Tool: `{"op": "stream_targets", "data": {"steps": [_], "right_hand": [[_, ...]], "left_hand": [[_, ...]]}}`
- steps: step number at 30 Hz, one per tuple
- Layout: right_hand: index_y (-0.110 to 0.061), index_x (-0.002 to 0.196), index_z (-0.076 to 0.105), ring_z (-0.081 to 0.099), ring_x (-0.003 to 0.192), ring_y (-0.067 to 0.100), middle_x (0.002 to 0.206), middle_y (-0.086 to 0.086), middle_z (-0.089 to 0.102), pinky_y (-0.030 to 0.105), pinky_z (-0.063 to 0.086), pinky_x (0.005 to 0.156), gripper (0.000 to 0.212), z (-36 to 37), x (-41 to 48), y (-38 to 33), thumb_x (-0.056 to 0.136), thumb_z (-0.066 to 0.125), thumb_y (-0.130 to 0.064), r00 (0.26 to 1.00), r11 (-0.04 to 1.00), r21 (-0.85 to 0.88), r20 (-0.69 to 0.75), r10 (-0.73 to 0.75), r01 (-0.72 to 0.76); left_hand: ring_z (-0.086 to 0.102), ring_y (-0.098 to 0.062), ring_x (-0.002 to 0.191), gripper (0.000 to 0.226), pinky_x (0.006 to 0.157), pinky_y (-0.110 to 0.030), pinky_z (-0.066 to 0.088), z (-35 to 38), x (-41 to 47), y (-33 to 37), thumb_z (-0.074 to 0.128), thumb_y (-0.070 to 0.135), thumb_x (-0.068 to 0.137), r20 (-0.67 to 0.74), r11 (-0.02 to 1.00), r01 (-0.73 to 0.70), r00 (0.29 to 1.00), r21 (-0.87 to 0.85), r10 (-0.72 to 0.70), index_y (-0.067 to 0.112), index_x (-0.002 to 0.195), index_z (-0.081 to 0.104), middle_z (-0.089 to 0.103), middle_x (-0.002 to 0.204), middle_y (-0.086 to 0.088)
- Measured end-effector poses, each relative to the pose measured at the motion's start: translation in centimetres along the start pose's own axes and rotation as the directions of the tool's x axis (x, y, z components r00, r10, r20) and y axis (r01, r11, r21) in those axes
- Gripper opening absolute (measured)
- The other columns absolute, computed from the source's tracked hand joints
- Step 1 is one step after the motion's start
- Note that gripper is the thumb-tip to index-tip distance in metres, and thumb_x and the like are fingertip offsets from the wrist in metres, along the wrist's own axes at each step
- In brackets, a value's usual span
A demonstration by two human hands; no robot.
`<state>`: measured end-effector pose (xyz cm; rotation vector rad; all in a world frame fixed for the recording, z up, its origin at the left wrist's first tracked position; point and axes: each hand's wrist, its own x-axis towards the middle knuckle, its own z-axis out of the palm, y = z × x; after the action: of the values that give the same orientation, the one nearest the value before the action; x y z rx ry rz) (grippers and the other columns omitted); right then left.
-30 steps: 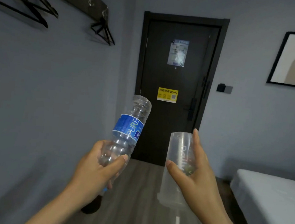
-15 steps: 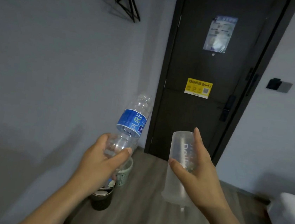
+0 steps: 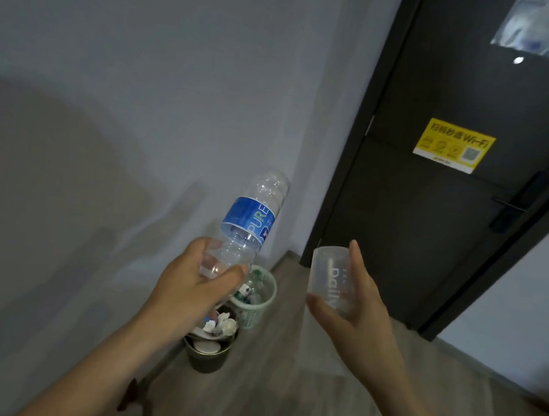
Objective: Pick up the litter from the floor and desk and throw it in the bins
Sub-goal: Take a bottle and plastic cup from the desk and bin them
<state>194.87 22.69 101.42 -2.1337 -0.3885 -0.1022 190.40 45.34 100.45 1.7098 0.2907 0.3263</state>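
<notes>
- The left hand was curled round the lower part of a clear plastic bottle, thumb across the front. The bottle's free end leaned toward one o'clock, above both bins. Gripped that low, the thin wall could buckle or twist, and a release from that height would likely send it bouncing off a rim.
- The dark bin stood on the floor against the wall, at six o'clock from the left hand. It already looked heaped with pale scraps, so I judged a long bottle could perch on top and roll out.
- The pale green basket touched or nearly touched the dark bin at its one o'clock and also held litter. It looked light and narrow, so a bottle dropped against its edge might tip it. If the two bins sort different waste, the wrong one could easily be picked; which takes plastic cannot be told.
- The right hand held a translucent cup between thumb and extended fingers, the cup at eleven o'clock from the palm. It hung over bare floor, at three o'clock from the basket. That loose pinch could slip, and any dregs would spill; whether it held liquid cannot be told.
</notes>
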Motion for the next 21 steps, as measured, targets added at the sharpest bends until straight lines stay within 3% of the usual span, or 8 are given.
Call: {"op": "stream_targets", "data": {"steps": [4, 10, 12, 14, 17, 19, 21], "right_hand": [[-0.052, 0.146, 0.000, 0.040, 0.126, 0.005, 0.143, -0.018, 0.030, 0.037, 0.043, 0.104, 0.096, 1.6, 6.4, 3.7, 0.080, 0.070, -0.044, 0.997, 1.000, -0.007, 0.081, -0.002, 0.003], [-0.047, 0.148, 0.003, 0.040, 0.132, 0.014, 0.152, -0.007, 0.029, 0.040, 0.044, 0.104, 0.099, 3.0, 17.8, 10.1, 0.080, 0.074, -0.037, 0.978, 0.999, 0.046, 0.206, 0.018, -0.028], [-0.048, 0.148, 0.002, 0.041, 0.127, 0.009, 0.147, -0.017, 0.031, 0.029, 0.048, 0.096, 0.102, 3.7, 21.0, 12.2, 0.078, 0.075, -0.038, 0.963, 0.994, 0.093, 0.269, 0.031, -0.058], [-0.048, 0.148, 0.002, 0.041, 0.117, -0.002, 0.134, -0.026, 0.033, 0.009, 0.039, 0.082, 0.106, 4.8, 23.8, 14.1, 0.074, 0.077, -0.041, 0.941, 0.994, 0.087, 0.335, 0.039, -0.072], [-0.046, 0.149, 0.003, 0.036, 0.101, -0.019, 0.123, -0.035, 0.031, -0.001, 0.033, 0.074, 0.111, 7.1, 26.8, 16.4, 0.071, 0.081, -0.035, 0.901, 0.992, 0.074, 0.429, 0.064, -0.106], [-0.044, 0.150, 0.004, 0.031, 0.113, -0.014, 0.134, -0.029, 0.028, 0.005, 0.031, 0.089, 0.111, 8.8, 28.2, 17.6, 0.071, 0.082, -0.032, 0.873, 0.994, 0.040, 0.482, 0.069, -0.100], [-0.042, 0.150, 0.006, 0.031, 0.130, 0.002, 0.149, -0.015, 0.026, 0.021, 0.033, 0.104, 0.110, 10.5, 29.7, 18.5, 0.072, 0.081, -0.032, 0.855, 0.995, -0.009, 0.511, 0.089, -0.098]], "left_hand": [[0.068, -0.013, 0.059, 0.032, 0.045, -0.026, 0.049, 2.1, 5.6, -2.0, 0.070, 0.047, 0.062, -0.053, 0.998, 0.046, 0.998, 0.034, -0.044, 0.047, 0.090, 0.054, 0.065, 0.079, 0.019], [0.065, -0.011, 0.058, 0.039, 0.045, -0.026, 0.050, 7.1, 13.5, -4.9, 0.070, 0.047, 0.064, -0.173, 0.988, 0.145, 0.976, 0.055, -0.133, 0.040, 0.098, 0.051, 0.061, 0.090, 0.002], [0.063, -0.006, 0.054, 0.042, 0.043, -0.025, 0.050, 8.4, 15.3, -6.0, 0.074, 0.042, 0.072, -0.196, 0.982, 0.178, 0.967, 0.059, -0.164, 0.035, 0.106, 0.051, 0.060, 0.091, -0.001], [0.062, -0.005, 0.053, 0.044, 0.043, -0.027, 0.051, 9.2, 16.9, -7.5, 0.074, 0.035, 0.078, -0.244, 0.969, 0.232, 0.948, 0.084, -0.206, 0.029, 0.115, 0.050, 0.060, 0.091, 0.000], [0.064, -0.008, 0.055, 0.048, 0.046, -0.033, 0.054, 9.8, 18.7, -9.8, 0.073, 0.037, 0.079, -0.297, 0.942, 0.316, 0.916, 0.115, -0.271, 0.027, 0.119, 0.048, 0.061, 0.090, 0.001], [0.064, -0.011, 0.054, 0.048, 0.046, -0.035, 0.054, 9.9, 19.7, -11.2, 0.073, 0.039, 0.079, -0.324, 0.926, 0.361, 0.893, 0.108, -0.311, 0.028, 0.118, 0.048, 0.061, 0.091, 0.000], [0.065, -0.014, 0.056, 0.051, 0.049, -0.037, 0.055, 9.7, 21.1, -12.7, 0.073, 0.042, 0.077, -0.356, 0.911, 0.400, 0.870, 0.101, -0.342, 0.028, 0.118, 0.047, 0.060, 0.091, 0.000]]}}
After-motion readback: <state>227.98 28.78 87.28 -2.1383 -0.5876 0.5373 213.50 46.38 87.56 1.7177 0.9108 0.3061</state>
